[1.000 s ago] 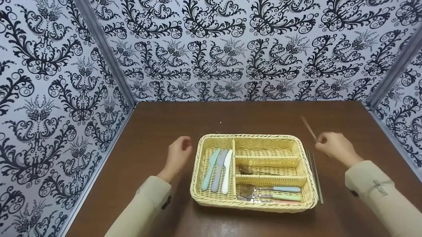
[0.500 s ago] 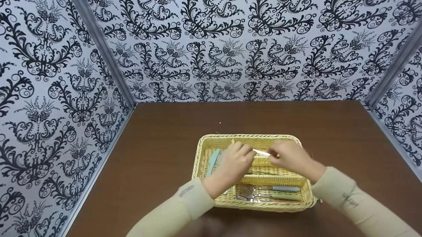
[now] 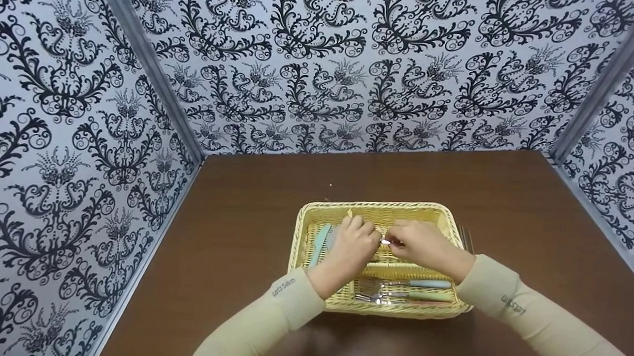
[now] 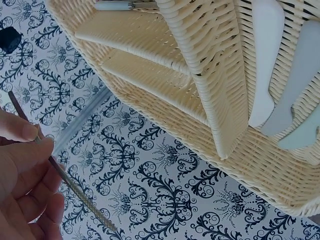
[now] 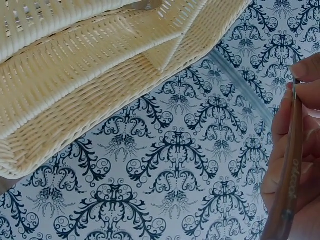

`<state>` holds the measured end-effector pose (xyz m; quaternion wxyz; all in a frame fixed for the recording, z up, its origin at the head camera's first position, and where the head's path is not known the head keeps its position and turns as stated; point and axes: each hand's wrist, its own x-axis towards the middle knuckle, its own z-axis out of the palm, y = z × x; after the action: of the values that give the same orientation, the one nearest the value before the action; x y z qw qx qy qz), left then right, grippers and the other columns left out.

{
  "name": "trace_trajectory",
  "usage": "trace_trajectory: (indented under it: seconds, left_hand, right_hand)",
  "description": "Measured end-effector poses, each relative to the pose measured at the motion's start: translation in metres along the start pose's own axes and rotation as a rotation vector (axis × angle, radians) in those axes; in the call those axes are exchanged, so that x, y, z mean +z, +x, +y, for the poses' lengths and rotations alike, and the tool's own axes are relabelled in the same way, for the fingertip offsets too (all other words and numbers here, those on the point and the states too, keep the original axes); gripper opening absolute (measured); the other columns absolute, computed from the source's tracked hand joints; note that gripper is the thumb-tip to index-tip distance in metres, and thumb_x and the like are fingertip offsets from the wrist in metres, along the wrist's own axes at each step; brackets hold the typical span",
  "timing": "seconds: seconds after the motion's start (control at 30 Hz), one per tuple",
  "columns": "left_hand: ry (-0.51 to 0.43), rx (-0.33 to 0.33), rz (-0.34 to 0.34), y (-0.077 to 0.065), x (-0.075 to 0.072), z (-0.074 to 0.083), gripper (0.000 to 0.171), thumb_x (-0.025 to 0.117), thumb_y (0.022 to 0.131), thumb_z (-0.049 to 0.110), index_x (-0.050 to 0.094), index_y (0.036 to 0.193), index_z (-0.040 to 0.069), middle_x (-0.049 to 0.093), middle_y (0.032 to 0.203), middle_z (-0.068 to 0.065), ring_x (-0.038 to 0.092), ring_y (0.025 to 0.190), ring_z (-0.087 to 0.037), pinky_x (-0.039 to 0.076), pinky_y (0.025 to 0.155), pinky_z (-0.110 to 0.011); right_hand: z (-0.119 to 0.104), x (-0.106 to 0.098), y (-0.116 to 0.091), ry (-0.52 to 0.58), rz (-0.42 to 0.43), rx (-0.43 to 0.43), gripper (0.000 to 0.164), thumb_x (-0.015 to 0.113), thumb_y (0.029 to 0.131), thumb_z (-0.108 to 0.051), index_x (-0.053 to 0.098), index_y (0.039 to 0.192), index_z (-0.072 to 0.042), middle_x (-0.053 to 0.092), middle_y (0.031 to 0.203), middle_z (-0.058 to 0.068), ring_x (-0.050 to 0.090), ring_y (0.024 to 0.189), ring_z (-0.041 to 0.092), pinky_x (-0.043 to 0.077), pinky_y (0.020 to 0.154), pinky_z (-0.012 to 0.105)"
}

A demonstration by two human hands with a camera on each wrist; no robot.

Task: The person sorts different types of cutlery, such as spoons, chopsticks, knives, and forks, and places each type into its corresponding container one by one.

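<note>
My left hand and right hand meet fingertips to fingertips above the divided wicker basket, with a bright glint between them. In the left wrist view, thumb and finger pinch a thin chopstick, brown at one end and gold and ridged at the other. The right wrist view shows the right fingers pinching a brown, lettered chopstick. I cannot tell whether both hands share one stick. White, grey and mint knives lie in the long compartment, partly behind the left hand in the head view.
Forks, among them a blue-handled fork and a green-handled fork, fill the basket's front right compartment. Thin sticks lie on the brown table along the basket's right side. Patterned walls enclose the table.
From beside the basket, both hands have come in over its compartments. The right hand brought a chopstick from the right; the gap between the fingertips has narrowed over the last half second.
</note>
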<state>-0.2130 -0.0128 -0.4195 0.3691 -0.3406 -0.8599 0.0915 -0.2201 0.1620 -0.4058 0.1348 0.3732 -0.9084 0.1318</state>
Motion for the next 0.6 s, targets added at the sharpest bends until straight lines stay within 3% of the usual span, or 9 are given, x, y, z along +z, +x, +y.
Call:
trace_trajectory:
  seconds: [0.1,0.4,0.5,0.6]
  left_hand:
    - [-0.005,-0.001,-0.005,0.0,0.001,0.001,0.006,0.066,0.07,0.019,0.062,0.067,0.022,0.057,0.068,0.01,0.043,0.065,-0.012,0.035,0.064,-0.025]
    - [-0.052,-0.013,0.062,0.0,0.008,0.002,0.012,0.069,0.066,0.02,0.058,0.061,0.021,0.055,0.063,0.01,0.042,0.062,-0.012,0.033,0.062,-0.025]
    - [-0.078,-0.021,0.048,0.001,0.011,-0.001,0.012,0.072,0.063,0.025,0.06,0.062,0.022,0.057,0.064,0.01,0.042,0.062,-0.011,0.033,0.062,-0.025]
    - [-0.118,-0.039,0.02,0.003,0.016,-0.007,0.021,0.077,0.054,0.035,0.063,0.063,0.022,0.059,0.065,0.011,0.042,0.061,-0.011,0.033,0.061,-0.025]
  right_hand:
    - [-0.001,0.0,0.001,-0.007,0.021,-0.021,0.005,0.062,0.071,-0.004,0.062,0.072,-0.009,0.055,0.066,-0.001,0.046,0.053,0.009,0.038,0.045,0.022]
    - [0.002,0.003,-0.001,-0.009,0.067,-0.046,0.005,0.063,0.071,-0.003,0.064,0.073,-0.008,0.055,0.068,-0.001,0.048,0.054,0.01,0.038,0.045,0.022]
    - [0.005,-0.001,-0.001,-0.006,0.079,-0.032,0.005,0.064,0.072,-0.006,0.066,0.078,-0.006,0.056,0.072,0.001,0.051,0.059,0.013,0.043,0.049,0.024]
    - [0.012,-0.011,-0.006,0.008,0.099,0.038,0.013,0.067,0.075,-0.011,0.067,0.086,-0.003,0.06,0.079,0.004,0.056,0.068,0.017,0.049,0.059,0.029]
